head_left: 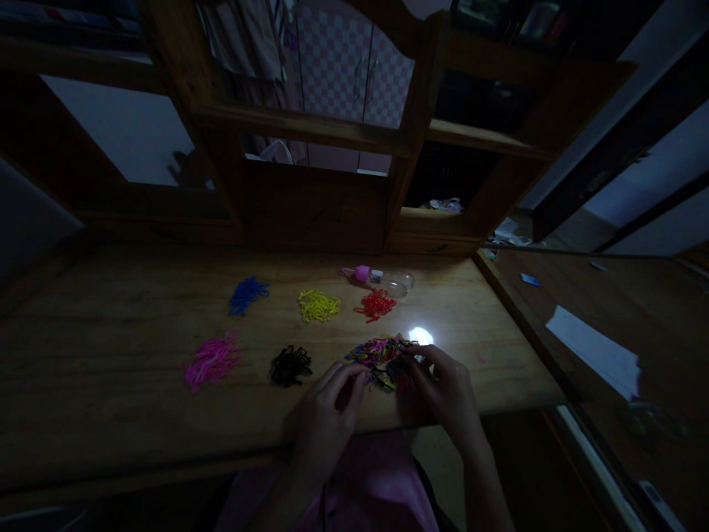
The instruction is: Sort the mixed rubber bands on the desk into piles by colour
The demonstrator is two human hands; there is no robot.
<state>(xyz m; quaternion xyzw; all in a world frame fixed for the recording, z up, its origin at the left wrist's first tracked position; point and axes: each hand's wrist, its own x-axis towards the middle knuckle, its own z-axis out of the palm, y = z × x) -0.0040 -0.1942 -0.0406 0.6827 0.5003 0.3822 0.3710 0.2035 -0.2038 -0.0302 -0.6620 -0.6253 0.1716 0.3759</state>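
A mixed pile of colourful rubber bands (379, 349) lies near the table's front edge, under my fingertips. My left hand (332, 403) is closed in a pinch at the pile's near left side, with thin strands at its fingertips. From the right, my right hand (446, 384) reaches in, thumb and fingers pinching bands at the pile's edge. Sorted by colour, separate heaps lie around: black bands (290, 366) left of my left hand, pink bands (212, 360) farther left, blue bands (247, 295), yellow bands (318, 305) and red bands (375, 304) behind.
A clear bottle with a pink cap (396, 281) lies on its side behind the red heap. The wooden table (138, 318) backs onto a shelf unit (315, 207). At right, a lower surface holds white paper (595, 351) and a small blue card (530, 279). The room is dim.
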